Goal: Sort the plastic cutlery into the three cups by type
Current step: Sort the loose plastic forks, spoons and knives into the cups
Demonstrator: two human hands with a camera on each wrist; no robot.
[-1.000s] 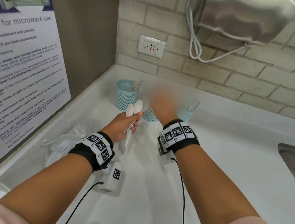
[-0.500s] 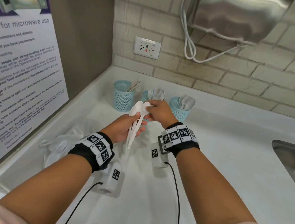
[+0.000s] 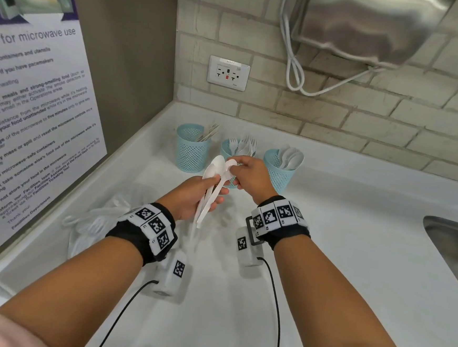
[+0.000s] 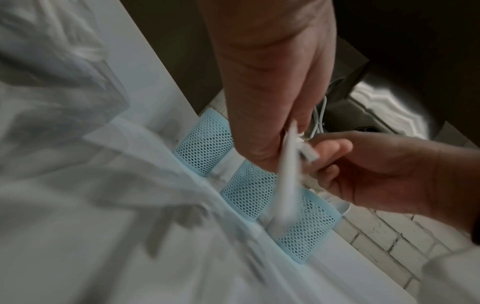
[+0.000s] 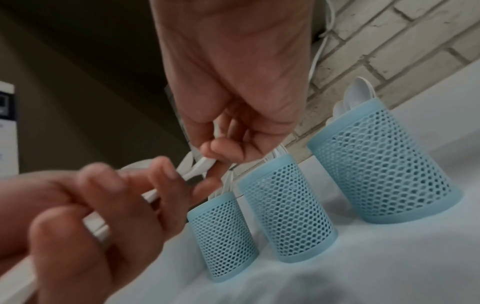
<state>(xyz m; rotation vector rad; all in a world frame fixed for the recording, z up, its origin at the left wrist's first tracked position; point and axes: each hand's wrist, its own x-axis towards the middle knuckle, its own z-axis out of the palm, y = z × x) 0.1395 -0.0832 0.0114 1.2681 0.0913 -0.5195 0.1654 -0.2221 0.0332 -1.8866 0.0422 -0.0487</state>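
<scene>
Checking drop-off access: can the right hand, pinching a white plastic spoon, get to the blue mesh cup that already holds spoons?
Probably yes. The right hand hovers beside the blue mesh cup of spoons, its open top unobstructed; the left hand still grips the white plastic spoons.

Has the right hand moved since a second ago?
Yes. The right hand came back from the spoon cup toward the left hand, now pinching a spoon there.

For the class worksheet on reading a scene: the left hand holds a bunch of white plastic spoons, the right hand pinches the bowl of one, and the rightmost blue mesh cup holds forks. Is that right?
Not quite. The rightmost blue mesh cup holds spoons; the forks stand in the middle cup, as the head view shows. The rest stands: the left hand holds the white plastic spoons and the right hand pinches one bowl.
</scene>
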